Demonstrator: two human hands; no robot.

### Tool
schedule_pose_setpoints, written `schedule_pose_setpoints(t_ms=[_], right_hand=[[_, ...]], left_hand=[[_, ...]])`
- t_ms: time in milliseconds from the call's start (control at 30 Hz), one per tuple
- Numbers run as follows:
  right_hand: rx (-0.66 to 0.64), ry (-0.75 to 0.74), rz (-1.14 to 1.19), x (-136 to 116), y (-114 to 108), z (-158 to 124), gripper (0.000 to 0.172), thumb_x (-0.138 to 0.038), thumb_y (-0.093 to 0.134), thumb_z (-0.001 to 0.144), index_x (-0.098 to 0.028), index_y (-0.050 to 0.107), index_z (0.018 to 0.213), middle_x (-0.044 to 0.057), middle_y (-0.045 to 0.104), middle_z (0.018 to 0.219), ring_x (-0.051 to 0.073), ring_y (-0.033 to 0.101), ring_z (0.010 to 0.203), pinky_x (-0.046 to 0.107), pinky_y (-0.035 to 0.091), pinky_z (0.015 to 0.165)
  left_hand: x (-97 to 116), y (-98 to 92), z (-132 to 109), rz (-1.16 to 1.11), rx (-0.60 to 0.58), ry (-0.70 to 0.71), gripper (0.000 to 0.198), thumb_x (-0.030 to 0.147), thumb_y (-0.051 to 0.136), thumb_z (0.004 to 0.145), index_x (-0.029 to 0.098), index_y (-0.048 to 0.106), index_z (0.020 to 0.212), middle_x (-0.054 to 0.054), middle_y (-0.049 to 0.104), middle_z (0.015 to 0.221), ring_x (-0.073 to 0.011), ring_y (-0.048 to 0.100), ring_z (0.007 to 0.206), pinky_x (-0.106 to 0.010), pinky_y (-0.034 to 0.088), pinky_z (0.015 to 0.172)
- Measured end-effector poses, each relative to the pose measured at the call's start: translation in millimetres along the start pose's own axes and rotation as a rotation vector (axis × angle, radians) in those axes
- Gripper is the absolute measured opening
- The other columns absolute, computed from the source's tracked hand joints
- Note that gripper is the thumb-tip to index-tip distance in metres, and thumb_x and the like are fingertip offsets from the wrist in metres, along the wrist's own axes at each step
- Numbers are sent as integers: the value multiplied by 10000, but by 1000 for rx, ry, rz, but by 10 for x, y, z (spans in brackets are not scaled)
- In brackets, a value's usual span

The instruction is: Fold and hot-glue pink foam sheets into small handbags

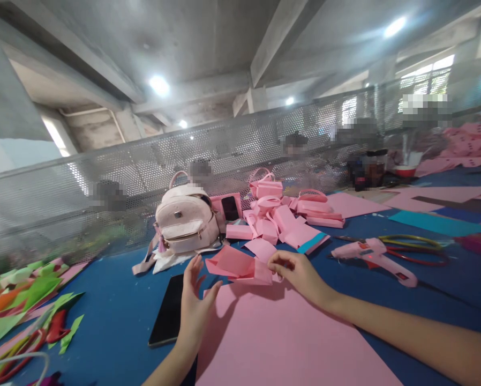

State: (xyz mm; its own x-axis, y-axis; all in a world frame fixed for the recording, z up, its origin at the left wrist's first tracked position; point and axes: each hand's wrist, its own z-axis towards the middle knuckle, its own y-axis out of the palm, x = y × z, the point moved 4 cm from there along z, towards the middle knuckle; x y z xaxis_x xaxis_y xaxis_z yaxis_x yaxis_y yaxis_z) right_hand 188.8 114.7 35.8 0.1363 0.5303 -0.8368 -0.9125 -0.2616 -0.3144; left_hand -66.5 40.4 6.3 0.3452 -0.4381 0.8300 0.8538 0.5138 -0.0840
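Note:
A small folded pink paper box is held up over a large pink sheet. My right hand pinches its right end between thumb and fingers. At the left of the box is my left hand, fingers apart and curved, with a gap between it and the paper. Under and beside the left hand lies a black phone. Off to the right a pink hot glue gun rests on its side, its small red light showing.
A pale backpack and a heap of pink paper bags and boxes stand against the perforated metal screen. Red-handled scissors lie behind the glue gun. Green paper scraps and more scissors are at left.

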Motion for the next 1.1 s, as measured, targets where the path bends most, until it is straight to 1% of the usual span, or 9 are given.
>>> schedule_pose_setpoints(t_ms=[100, 233, 300, 467, 600, 733, 900, 1000, 1100], right_hand=[[-30, 6, 91, 54, 28, 15, 418, -571, 633, 837, -181, 581, 694, -6, 583, 644, 147, 535, 606, 264, 440, 582], [-100, 52, 168, 134, 87, 14, 439, -583, 652, 828, -169, 581, 701, -12, 574, 632, 132, 531, 580, 254, 423, 565], [-144, 81, 182, 157, 117, 0, 427, -560, 648, 843, -163, 585, 701, -10, 581, 620, 129, 530, 569, 247, 405, 549], [-195, 112, 225, 121, 157, -44, 347, -475, 661, 855, -163, 594, 721, -18, 583, 617, 126, 532, 564, 247, 403, 563], [-234, 156, 255, 109, 188, -72, 313, -454, 672, 842, -161, 605, 752, -17, 592, 626, 123, 535, 562, 236, 411, 534], [-279, 219, 329, 186, 220, -96, 307, -455, 681, 828, -160, 604, 792, -18, 595, 630, 117, 527, 530, 229, 433, 490], [-278, 244, 282, 271, 233, -92, 309, -453, 674, 841, -164, 589, 769, -21, 579, 634, 97, 509, 508, 196, 386, 458], [-288, 224, 278, 252, 240, -98, 310, -458, 652, 865, -178, 555, 775, -36, 542, 627, 97, 499, 505, 195, 380, 459], [-318, 180, 265, 204, 250, -126, 302, -456, 620, 895, -183, 541, 794, -30, 540, 674, 99, 500, 532, 196, 373, 472]], left_hand=[[-75, 46, 6, -177, -59, -129, 665, 443, 767, 758, 235, 508, 1334, -143, 643, 1295, -276, 615, 1214, -366, 546, 947], [25, 131, -37, -253, -267, -269, 404, 431, 727, 799, 180, 679, 1112, -120, 733, 1143, -260, 690, 1074, -354, 569, 880], [73, 151, -64, -228, -316, -321, 329, 419, 737, 784, 150, 735, 973, -115, 771, 1020, -256, 725, 957, -339, 582, 816], [77, 161, -85, -160, -296, -358, 263, 339, 809, 669, 134, 789, 833, -94, 791, 820, -275, 744, 830, -331, 582, 763], [59, 158, -83, -127, -281, -369, 235, 319, 804, 651, 129, 790, 788, -83, 783, 747, -266, 740, 740, -293, 565, 650], [72, 147, -78, -91, -256, -373, 200, 310, 810, 625, 118, 756, 641, -67, 751, 630, -229, 705, 612, -249, 513, 540], [80, 154, -80, -75, -247, -376, 225, 329, 809, 616, 112, 749, 622, -69, 735, 598, -208, 676, 580, -235, 485, 522], [74, 160, -82, -68, -249, -374, 228, 332, 806, 611, 111, 750, 620, -68, 728, 594, -188, 650, 554, -226, 463, 507], [70, 156, -78, -55, -235, -361, 237, 330, 807, 599, 119, 714, 544, -45, 683, 530, -163, 607, 519, -218, 435, 491]])
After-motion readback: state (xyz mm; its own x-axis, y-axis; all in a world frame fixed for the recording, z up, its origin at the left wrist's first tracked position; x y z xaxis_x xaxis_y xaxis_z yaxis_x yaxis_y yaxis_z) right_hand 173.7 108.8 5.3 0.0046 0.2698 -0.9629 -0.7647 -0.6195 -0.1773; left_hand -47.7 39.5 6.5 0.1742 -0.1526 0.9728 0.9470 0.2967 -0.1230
